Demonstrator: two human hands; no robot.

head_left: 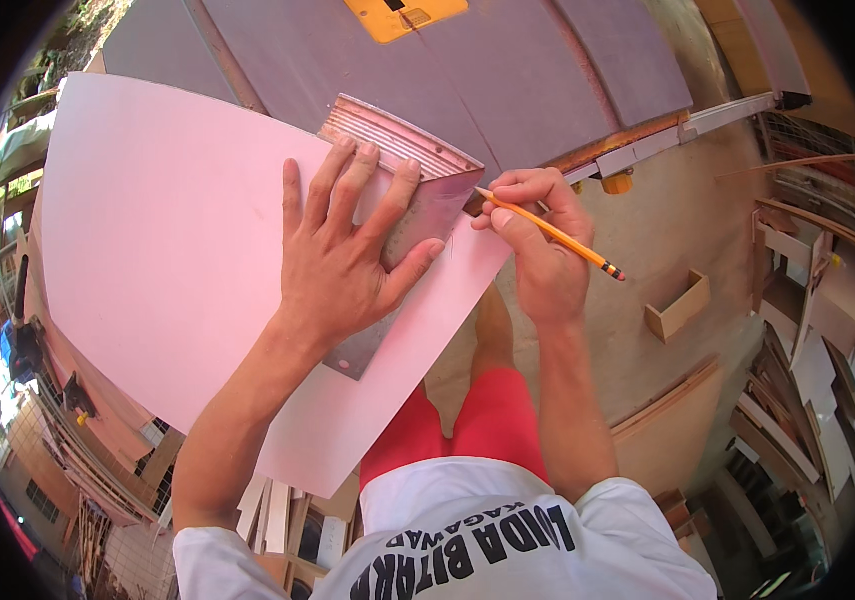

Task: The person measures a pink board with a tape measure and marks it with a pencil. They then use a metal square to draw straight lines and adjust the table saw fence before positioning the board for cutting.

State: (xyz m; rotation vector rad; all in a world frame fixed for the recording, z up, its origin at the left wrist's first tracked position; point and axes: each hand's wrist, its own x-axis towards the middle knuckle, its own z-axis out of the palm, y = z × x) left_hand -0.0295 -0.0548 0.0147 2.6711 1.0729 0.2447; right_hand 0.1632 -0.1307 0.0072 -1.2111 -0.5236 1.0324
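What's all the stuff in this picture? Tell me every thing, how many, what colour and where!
Panel: one, pinkish white, left and middle
Metal square: one, greyish, on the panel, ribbed part along its far edge
Pencil: one, orange-yellow, in the right hand
Tabletop: one, grey, top
Plate: one, yellow, in the tabletop
Small box: one, light brown, on the floor, right
Wood pieces: many, brown and white, right and lower left
Rim clutter: too small to count
Shirt: one, white, bottom
Shorts: one pair, red, lower middle
Left hand: one, flat over the square
Right hand: one, gripping the pencil
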